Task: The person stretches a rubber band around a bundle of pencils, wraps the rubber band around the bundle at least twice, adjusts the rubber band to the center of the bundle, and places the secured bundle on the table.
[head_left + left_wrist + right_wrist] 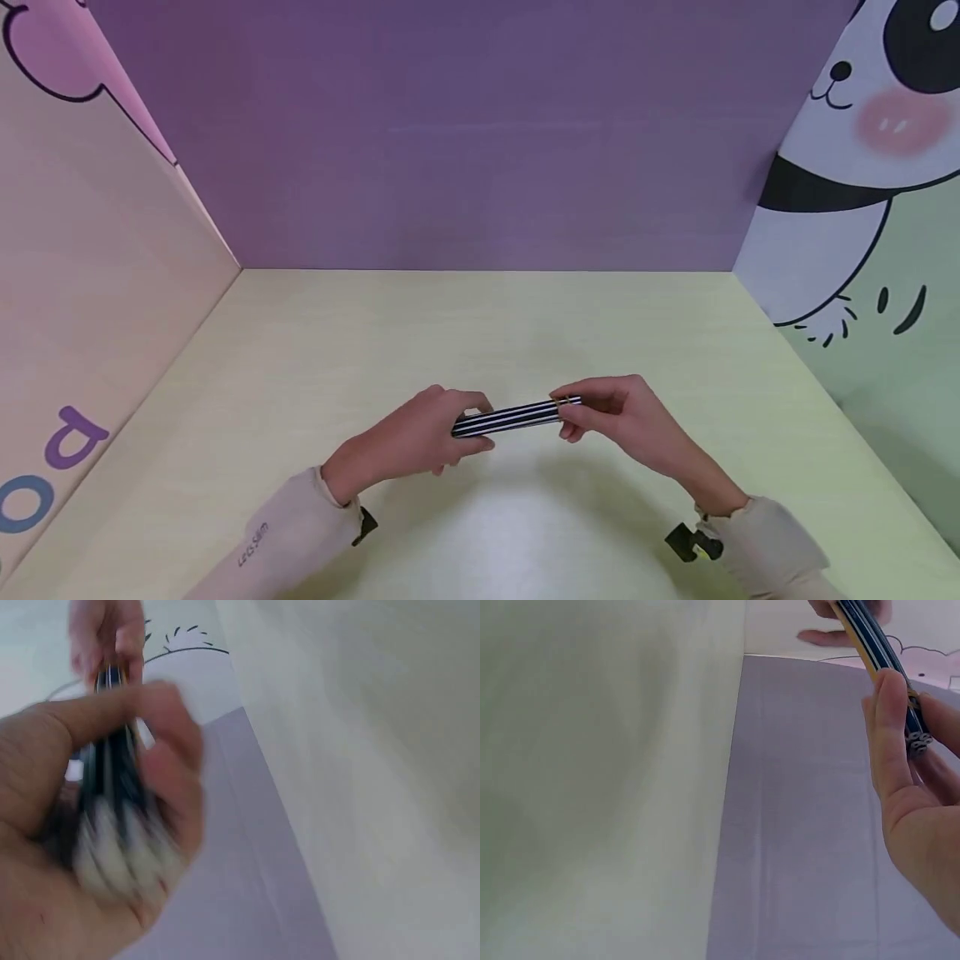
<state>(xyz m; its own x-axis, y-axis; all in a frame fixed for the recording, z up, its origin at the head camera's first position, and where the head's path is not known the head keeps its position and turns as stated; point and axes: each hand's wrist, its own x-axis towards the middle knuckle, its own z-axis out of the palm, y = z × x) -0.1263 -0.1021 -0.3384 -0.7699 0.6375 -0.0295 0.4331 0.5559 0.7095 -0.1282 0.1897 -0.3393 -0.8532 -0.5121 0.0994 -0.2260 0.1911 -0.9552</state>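
Observation:
A slim bundle of pencils with dark and white stripes is held up above the table between both hands. My left hand curls its thumb and fingers around the left end. In the left wrist view the pencils' pale ends are blurred within that palm. The right hand pinches the other end between thumb and fingers. There a thin yellowish band wraps the bundle, close to the fingertips. Flat grey pencil ends stick out past it in the right wrist view.
The pale tabletop lies below both hands. A purple wall stands behind it, with a pinkish panel on the left and a green panel with a panda drawing on the right. Dark straps or mounts sit at the wrists.

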